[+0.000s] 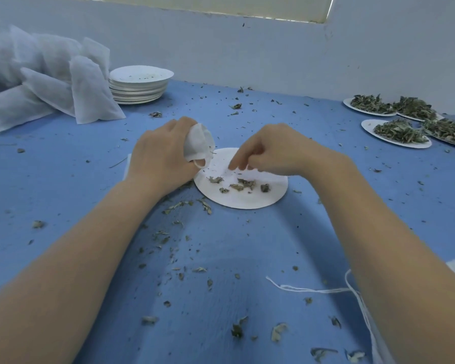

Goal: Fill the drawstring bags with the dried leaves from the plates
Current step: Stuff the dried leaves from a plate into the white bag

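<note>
the left hand [159,153] grips a small white bag [198,144] at the left edge of the plate [247,198] mid-table. the right hand [271,151] hovers over the plate, fingers [237,164] curled downward and pinched; whether they hold anything, i cannot tell. a few leaves [241,185] lie on the plate. full plates [397,132] sit far right, filled bags [50,82] and stacked plates [139,84] far left.

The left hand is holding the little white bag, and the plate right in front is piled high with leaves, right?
Not quite. The left hand does hold the little white bag, but the plate right in front is nearly empty, with only a few leaves left on it. The head view shows this.
</note>
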{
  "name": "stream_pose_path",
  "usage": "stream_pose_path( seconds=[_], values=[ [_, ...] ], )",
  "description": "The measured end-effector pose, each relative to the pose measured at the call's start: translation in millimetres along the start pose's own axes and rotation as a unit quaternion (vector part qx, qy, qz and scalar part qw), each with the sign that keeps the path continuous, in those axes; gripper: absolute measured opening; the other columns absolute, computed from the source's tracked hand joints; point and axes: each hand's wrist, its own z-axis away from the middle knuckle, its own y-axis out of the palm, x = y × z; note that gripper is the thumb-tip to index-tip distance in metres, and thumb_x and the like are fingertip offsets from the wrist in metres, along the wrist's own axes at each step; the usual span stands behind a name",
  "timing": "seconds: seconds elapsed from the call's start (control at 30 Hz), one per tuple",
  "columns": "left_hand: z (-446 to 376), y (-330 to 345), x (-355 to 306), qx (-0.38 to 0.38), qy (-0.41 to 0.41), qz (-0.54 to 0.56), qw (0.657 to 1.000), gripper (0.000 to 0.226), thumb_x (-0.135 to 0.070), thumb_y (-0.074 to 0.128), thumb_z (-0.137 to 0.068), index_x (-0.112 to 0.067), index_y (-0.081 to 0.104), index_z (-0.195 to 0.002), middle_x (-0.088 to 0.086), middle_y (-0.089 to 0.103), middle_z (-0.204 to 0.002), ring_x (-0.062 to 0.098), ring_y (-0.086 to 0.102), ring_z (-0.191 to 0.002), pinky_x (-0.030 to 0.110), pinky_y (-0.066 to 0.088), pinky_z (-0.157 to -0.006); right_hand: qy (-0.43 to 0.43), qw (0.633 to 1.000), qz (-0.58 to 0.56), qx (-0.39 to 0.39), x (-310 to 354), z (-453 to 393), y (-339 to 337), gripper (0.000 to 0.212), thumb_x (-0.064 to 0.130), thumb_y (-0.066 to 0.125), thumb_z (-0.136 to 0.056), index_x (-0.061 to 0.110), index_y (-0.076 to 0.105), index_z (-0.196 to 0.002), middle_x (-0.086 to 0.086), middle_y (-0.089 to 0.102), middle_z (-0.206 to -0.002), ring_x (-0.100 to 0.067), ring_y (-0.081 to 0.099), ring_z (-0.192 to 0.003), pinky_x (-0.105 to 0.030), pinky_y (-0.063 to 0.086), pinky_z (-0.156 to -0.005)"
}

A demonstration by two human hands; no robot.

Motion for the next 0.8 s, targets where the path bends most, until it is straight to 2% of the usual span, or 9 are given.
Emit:
stream_pose_path(
  seconds=[0.13, 0.23, 0.3, 0.37, 0.43, 0.5, 0.57, 0.7, 0.8],
  values=[
    [0, 3, 0, 0.004, 0.006, -0.01, 1.0, 0.047, -0.024, 0.067, -0.073, -0.012, 0.052, -0.116, 0.012, 0.06, -0.104, 0.034, 0.053, -0.09, 0.029, 0.026, -0.072, 0.115, 0.987, 0.1, 0.058, 1, -2, 0, 0.039, 0.003, 0.035, -0.086, 0.018, 0.066, -0.105, -0.003, 0.07, -0.086, -0.02, 0.07, -0.083, -0.028, 0.053, -0.079],
    [0, 4, 0, 0.005, 0.006, -0.012, 1.0, 0.047, -0.023, 0.068, -0.073, -0.012, 0.053, -0.116, 0.012, 0.06, -0.105, 0.035, 0.053, -0.091, 0.029, 0.026, -0.073, 0.124, 0.985, 0.092, 0.083, 12, -2, 9, 0.038, 0.005, 0.033, -0.086, 0.011, 0.061, -0.111, -0.007, 0.072, -0.092, -0.02, 0.071, -0.086, -0.033, 0.052, -0.087],
    [0, 3, 1, 0.006, 0.006, -0.012, 1.0, 0.048, -0.024, 0.068, -0.072, -0.012, 0.053, -0.116, 0.011, 0.06, -0.105, 0.035, 0.054, -0.09, 0.03, 0.028, -0.072, 0.101, 0.989, 0.079, 0.076, 18, -4, 13, 0.039, 0.004, 0.035, -0.086, 0.007, 0.061, -0.114, -0.01, 0.072, -0.095, -0.023, 0.067, -0.097, -0.03, 0.051, -0.086],
    [0, 3, 2, 0.004, 0.007, -0.008, 1.0, 0.048, -0.024, 0.067, -0.071, -0.012, 0.053, -0.116, 0.012, 0.06, -0.106, 0.036, 0.054, -0.09, 0.03, 0.029, -0.071, 0.083, 0.992, 0.071, 0.07, 21, -6, 13, 0.04, 0.002, 0.037, -0.086, 0.003, 0.061, -0.118, -0.01, 0.072, -0.099, -0.023, 0.063, -0.105, -0.025, 0.046, -0.072],
    [0, 2, 2, -0.002, 0.006, -0.008, 1.0, 0.048, -0.023, 0.067, -0.071, -0.012, 0.054, -0.116, 0.013, 0.06, -0.106, 0.037, 0.054, -0.09, 0.031, 0.03, -0.071, 0.06, 0.995, 0.051, 0.063, 20, -6, 13, 0.04, 0.0, 0.037, -0.087, 0.007, 0.063, -0.117, -0.002, 0.071, -0.1, -0.017, 0.066, -0.096, -0.021, 0.041, -0.064],
    [0, 3, 3, -0.006, 0.007, -0.009, 1.0, 0.048, -0.024, 0.067, -0.071, -0.012, 0.054, -0.115, 0.014, 0.06, -0.106, 0.037, 0.054, -0.09, 0.031, 0.03, -0.071, 0.022, 0.997, 0.046, 0.054, 20, -6, 17, 0.045, -0.001, 0.037, -0.088, 0.022, 0.063, -0.116, 0.003, 0.062, -0.111, -0.014, 0.059, -0.089, -0.02, 0.042, -0.068],
    [0, 3, 4, -0.01, 0.01, -0.008, 1.0, 0.047, -0.024, 0.067, -0.072, -0.011, 0.054, -0.116, 0.013, 0.061, -0.106, 0.037, 0.054, -0.09, 0.031, 0.031, -0.07, -0.024, 0.996, 0.063, 0.056, 21, -5, 23, 0.052, -0.003, 0.035, -0.086, 0.029, 0.061, -0.117, 0.005, 0.057, -0.115, -0.012, 0.049, -0.094, -0.021, 0.04, -0.076],
    [0, 3, 6, -0.016, 0.011, -0.002, 1.0, 0.047, -0.023, 0.067, -0.071, -0.012, 0.054, -0.115, 0.012, 0.061, -0.106, 0.036, 0.055, -0.091, 0.03, 0.03, -0.072, -0.07, 0.994, 0.036, 0.07, 19, -4, 26, 0.054, -0.006, 0.034, -0.082, 0.032, 0.066, -0.103, 0.01, 0.057, -0.105, -0.014, 0.053, -0.097, -0.029, 0.046, -0.085],
    [-1, 4, 7, -0.014, 0.009, 0.0, 1.0, 0.048, -0.024, 0.068, -0.072, -0.012, 0.054, -0.116, 0.012, 0.061, -0.107, 0.035, 0.055, -0.093, 0.031, 0.031, -0.073, -0.067, 0.995, 0.008, 0.069, 14, -2, 19, 0.045, 0.002, 0.042, -0.084, 0.037, 0.068, -0.096, 0.013, 0.059, -0.101, -0.012, 0.056, -0.093, -0.025, 0.046, -0.082]
  ],
)
